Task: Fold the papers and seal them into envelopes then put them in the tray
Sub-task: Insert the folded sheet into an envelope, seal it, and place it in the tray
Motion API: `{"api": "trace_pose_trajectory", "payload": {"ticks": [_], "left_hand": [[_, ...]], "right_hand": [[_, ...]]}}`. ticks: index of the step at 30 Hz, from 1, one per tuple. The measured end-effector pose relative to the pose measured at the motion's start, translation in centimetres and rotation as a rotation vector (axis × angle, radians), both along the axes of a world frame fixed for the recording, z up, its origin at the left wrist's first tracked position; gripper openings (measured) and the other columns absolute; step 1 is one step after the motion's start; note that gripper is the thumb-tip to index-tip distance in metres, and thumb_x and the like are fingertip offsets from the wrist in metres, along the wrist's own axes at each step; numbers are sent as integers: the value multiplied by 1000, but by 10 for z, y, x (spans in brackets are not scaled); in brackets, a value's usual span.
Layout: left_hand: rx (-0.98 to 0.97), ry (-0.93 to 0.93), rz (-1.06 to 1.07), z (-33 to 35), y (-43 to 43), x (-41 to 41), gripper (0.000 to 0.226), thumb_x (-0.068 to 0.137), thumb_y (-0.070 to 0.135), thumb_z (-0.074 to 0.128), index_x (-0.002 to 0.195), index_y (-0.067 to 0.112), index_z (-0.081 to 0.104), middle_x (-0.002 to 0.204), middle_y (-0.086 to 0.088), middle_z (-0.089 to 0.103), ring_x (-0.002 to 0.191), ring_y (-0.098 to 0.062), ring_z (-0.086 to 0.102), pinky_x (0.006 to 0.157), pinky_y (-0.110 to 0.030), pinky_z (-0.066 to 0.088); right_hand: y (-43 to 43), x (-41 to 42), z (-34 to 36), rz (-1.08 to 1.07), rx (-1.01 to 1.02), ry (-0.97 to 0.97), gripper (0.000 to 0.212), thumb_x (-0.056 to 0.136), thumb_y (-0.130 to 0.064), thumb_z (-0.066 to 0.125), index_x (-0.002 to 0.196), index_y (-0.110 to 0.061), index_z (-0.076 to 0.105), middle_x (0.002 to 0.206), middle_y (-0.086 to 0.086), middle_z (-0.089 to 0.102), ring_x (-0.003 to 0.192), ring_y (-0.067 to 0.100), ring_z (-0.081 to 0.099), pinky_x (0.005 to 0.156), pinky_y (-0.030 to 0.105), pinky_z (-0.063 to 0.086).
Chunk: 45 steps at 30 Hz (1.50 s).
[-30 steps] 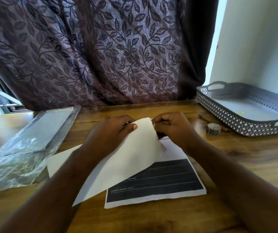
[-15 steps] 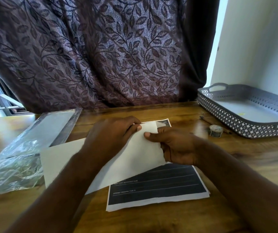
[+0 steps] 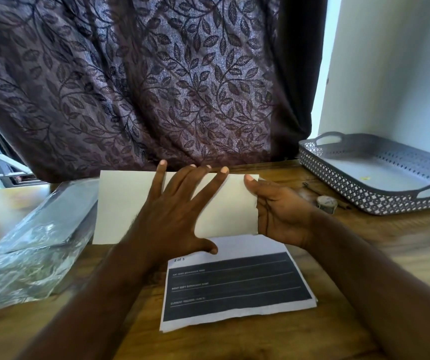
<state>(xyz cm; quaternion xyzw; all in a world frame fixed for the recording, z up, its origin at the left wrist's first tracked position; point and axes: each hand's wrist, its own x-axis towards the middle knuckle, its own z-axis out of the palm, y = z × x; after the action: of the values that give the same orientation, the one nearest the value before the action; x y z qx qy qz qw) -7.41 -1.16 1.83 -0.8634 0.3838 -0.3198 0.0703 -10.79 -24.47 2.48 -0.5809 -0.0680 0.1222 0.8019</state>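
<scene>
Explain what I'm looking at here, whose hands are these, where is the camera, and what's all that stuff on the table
No machine here: a person's bare hands, filmed by a camera on their head looking down. The left hand presses flat on a folded white paper; the right hand pinches its right edge. Under it lies a printed sheet with dark bands. On the wooden table also sit a clear plastic packet at left, a small tape roll, and a grey tray at right, empty apart from a small yellow speck.

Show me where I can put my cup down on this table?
Bare wood lies right of the dark printed paper stack, before the grey perforated plastic tray. The middle is crowded: both hands press the white folded sheet; a crinkly clear plastic bag fills the left.
</scene>
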Motion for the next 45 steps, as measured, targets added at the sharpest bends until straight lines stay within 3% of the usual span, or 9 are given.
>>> {"api": "trace_pose_trajectory", "payload": {"ticks": [8,14,17,21,26,29,34,38,45], "left_hand": [[-14,-42,16,1,5,2,135,55,83,72,160,24,13,148,-16,44,136,-38,44,116,-64,24],[-66,-46,37,0,9,6,133,56,75,79,160,20,18,143,-13,48,131,-34,46,114,-60,29],[-111,-43,81,1,19,11,134,58,76,78,161,20,15,143,-13,47,129,-35,46,113,-61,29],[-183,26,162,2,33,19,139,56,78,77,161,22,6,144,-12,44,129,-36,44,113,-60,28],[-227,110,230,-7,42,27,138,55,89,62,161,30,-3,148,-8,40,133,-36,40,115,-62,24],[-227,149,252,-11,44,31,140,55,87,67,160,31,-7,150,-9,38,132,-37,41,115,-63,25],[-205,149,261,-15,45,35,137,55,89,60,159,33,-9,151,-9,38,129,-38,44,115,-62,27],[-200,153,267,-20,46,38,139,56,88,66,160,32,-9,150,-8,39,129,-37,44,114,-62,27],[-210,163,263,-23,48,43,140,55,88,67,160,31,-7,151,-7,36,131,-35,41,115,-61,26]], "right_hand": [[-7,2,1,-32,-13,12,49,91,-41,53,131,-14,59,125,16,70,116,33,65,97,48,53],[-13,4,6,-1,5,-60,68,92,-59,41,134,-9,61,130,20,66,120,36,63,103,52,49],[-22,11,9,-119,49,-107,66,98,-58,39,130,-4,63,123,20,69,108,33,69,97,49,53],[-46,19,5,-332,109,-141,46,104,-39,45,120,-2,66,99,12,76,82,23,71,81,39,58],[-60,32,-19,-574,-434,-247,17,99,-15,58,90,-9,72,88,20,73,72,26,64,65,40,50],[-58,43,-29,-473,-872,-388,8,92,-23,70,95,-18,75,91,2,75,83,16,69,75,38,57],[-48,53,-27,-202,-1389,-443,56,82,-54,75,125,-20,63,111,-2,63,98,13,57,71,20,44],[-48,61,-24,-100,-1482,-399,73,78,-56,77,139,-23,53,124,1,59,103,15,55,73,24,43],[-49,63,-24,-109,-1371,-365,72,76,-46,83,138,-26,52,120,-8,49,109,14,50,85,29,44]]}}
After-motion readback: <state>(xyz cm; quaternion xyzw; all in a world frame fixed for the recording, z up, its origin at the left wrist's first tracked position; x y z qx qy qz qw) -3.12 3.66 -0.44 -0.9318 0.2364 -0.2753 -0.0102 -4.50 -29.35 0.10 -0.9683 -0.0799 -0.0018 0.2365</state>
